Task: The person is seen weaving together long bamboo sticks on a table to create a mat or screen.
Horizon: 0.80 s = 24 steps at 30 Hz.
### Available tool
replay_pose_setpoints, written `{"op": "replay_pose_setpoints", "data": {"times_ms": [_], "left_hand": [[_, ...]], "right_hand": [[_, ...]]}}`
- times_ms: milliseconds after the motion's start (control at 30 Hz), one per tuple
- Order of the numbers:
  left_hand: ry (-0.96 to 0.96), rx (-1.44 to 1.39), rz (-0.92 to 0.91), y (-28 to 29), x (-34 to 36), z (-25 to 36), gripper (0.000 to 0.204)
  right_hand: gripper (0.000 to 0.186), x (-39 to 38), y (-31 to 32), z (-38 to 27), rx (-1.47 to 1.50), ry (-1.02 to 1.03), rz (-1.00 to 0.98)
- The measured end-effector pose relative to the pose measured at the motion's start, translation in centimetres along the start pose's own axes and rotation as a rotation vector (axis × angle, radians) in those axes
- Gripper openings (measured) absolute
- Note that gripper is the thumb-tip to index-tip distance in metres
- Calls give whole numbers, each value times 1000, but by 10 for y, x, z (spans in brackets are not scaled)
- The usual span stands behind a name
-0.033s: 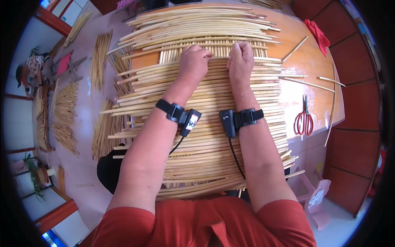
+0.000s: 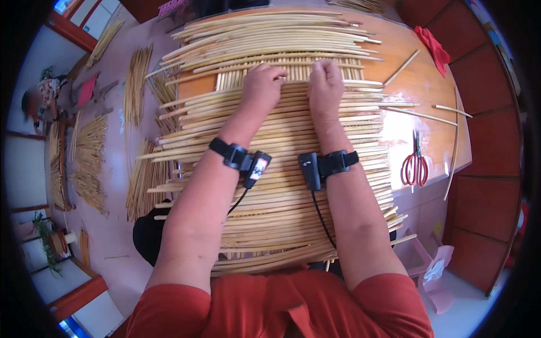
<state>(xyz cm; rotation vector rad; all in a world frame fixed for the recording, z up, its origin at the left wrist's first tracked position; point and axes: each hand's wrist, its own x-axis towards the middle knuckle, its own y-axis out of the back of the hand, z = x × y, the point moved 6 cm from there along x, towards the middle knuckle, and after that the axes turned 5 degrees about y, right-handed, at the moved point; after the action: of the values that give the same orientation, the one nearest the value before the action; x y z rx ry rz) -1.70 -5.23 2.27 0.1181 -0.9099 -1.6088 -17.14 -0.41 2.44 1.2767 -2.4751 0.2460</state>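
Observation:
A wide mat of pale peeled sticks (image 2: 293, 163) lies side by side in front of me, reaching from the far part of the table toward my body. Through a gap near its far end shows a row of thin upright-running sticks (image 2: 293, 66). My left hand (image 2: 262, 85) rests at the near edge of that gap, fingers curled with the thumb side inward. A little to its right, my right hand (image 2: 326, 84) is closed, knuckles up, over the same edge stick. Whatever the fingers pinch is hidden. Beyond the gap lies another batch of loose sticks (image 2: 270, 39).
Red-handled scissors (image 2: 415, 166) lie on the orange tabletop (image 2: 414, 84) at right, near loose sticks (image 2: 420, 114) and a red cloth (image 2: 433, 49). Stick bundles (image 2: 136, 84) cover the floor at left, where another person (image 2: 45, 96) is at work. A pink stool (image 2: 414, 256) stands lower right.
Both hands have shifted slightly left; the left hand's fingers have drawn back a little from the edge stick. The sticks look the same.

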Motion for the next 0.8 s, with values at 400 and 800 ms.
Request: {"op": "replay_pose_setpoints", "data": {"times_ms": [400, 800], "left_hand": [[-154, 377, -13, 3, 31, 6, 13], [-127, 232, -26, -5, 18, 11, 6]], "right_hand": [[12, 1, -8, 0, -13, -2, -40], [11, 0, -11, 1, 28, -47, -54]]}}
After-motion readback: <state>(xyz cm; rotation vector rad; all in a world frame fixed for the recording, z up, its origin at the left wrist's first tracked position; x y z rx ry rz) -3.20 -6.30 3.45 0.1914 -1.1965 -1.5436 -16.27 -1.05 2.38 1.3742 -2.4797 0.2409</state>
